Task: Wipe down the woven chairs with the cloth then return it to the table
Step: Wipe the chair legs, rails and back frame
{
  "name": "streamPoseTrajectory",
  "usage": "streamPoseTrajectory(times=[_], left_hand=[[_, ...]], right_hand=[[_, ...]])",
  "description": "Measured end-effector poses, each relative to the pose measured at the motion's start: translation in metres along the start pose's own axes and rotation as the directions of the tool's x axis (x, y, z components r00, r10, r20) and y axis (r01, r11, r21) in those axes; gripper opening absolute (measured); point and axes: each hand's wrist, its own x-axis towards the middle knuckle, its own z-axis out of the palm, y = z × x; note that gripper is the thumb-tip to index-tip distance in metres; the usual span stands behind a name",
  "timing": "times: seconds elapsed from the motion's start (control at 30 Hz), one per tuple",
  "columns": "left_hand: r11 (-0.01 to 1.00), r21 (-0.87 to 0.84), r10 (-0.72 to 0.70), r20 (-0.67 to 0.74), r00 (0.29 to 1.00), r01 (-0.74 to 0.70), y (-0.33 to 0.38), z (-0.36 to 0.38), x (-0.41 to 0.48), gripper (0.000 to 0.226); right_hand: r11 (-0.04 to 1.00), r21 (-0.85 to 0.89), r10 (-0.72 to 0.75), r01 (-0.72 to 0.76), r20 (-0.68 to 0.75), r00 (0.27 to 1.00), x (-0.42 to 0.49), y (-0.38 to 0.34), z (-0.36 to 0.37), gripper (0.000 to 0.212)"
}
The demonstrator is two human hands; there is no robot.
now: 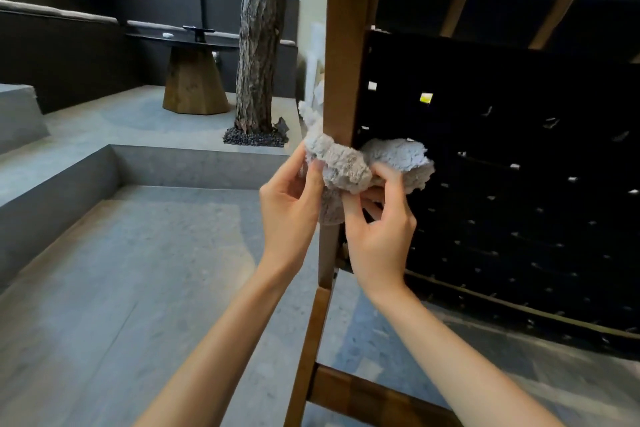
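A fluffy grey cloth (349, 163) is wrapped around the upright wooden post (346, 45) of a woven chair (502, 166) with a black strap back. My left hand (291, 208) pinches the cloth's left end beside the post. My right hand (381, 229) grips the right part of the cloth against the black weave. The piece of cloth behind the post is hidden.
A round dark table (187, 42) on a wooden cone base stands at the back left. A tree trunk (263, 35) rises from black gravel just left of the chair. Grey concrete steps (69, 177) drop at the left. A wooden crossbar (374, 395) of the chair runs low.
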Motion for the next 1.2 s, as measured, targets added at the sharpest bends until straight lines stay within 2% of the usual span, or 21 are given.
streamPoseTrajectory(times=[0.1,0.2,0.3,0.4,0.5,0.6,0.77,1.0,1.03,1.1,1.2], left_hand=[[0.992,0.039,-0.118,0.017,0.993,0.117,-0.038,-0.008,-0.025,0.034],[0.981,0.063,-0.189,0.06,0.98,0.185,-0.073,-0.017,-0.044,0.03],[0.967,0.094,-0.245,0.11,0.963,0.236,-0.095,-0.024,-0.06,0.03],[0.95,0.151,-0.293,0.121,0.949,0.274,-0.113,-0.028,-0.072,0.032],[0.927,0.225,-0.327,0.093,0.941,0.3,-0.126,-0.031,-0.079,0.029],[0.917,0.262,-0.314,0.016,0.949,0.299,-0.13,-0.033,-0.087,0.02],[0.915,0.251,-0.292,-0.133,0.947,0.317,-0.132,-0.034,-0.112,0.029],[0.811,0.41,-0.396,-0.141,0.907,0.418,-0.161,-0.041,-0.115,0.036],[0.813,0.412,-0.4,-0.117,0.909,0.411,-0.163,-0.042,-0.111,0.037],[0.839,0.39,-0.397,-0.039,0.917,0.38,-0.167,-0.043,-0.105,0.035],[0.872,0.347,-0.403,0.108,0.909,0.345,-0.175,-0.044,-0.103,0.036]], right_hand=[[0.995,-0.041,0.097,-0.092,0.138,0.986,-0.028,0.029,-0.005,0.032],[0.973,-0.056,0.233,-0.226,0.264,0.936,-0.05,0.054,-0.009,0.038],[0.925,-0.091,0.378,-0.369,0.335,0.863,-0.068,0.075,-0.01,0.041],[0.894,-0.11,0.442,-0.434,0.378,0.814,-0.078,0.089,-0.009,0.041],[0.897,-0.127,0.437,-0.422,0.391,0.81,-0.081,0.094,-0.01,0.04],[0.893,-0.175,0.449,-0.415,0.389,0.804,-0.092,0.098,-0.015,0.029],[0.868,-0.264,0.493,-0.421,0.361,0.791,-0.131,0.101,-0.031,0.023],[0.741,-0.379,0.66,-0.553,0.264,0.703,-0.145,0.117,-0.021,0.008],[0.736,-0.349,0.667,-0.579,0.234,0.707,-0.143,0.119,-0.02,0.006],[0.728,-0.197,0.685,-0.657,0.178,0.706,-0.142,0.123,-0.013,0.025],[0.68,-0.011,0.716,-0.733,0.227,0.661,-0.141,0.128,0.003,0.049]])
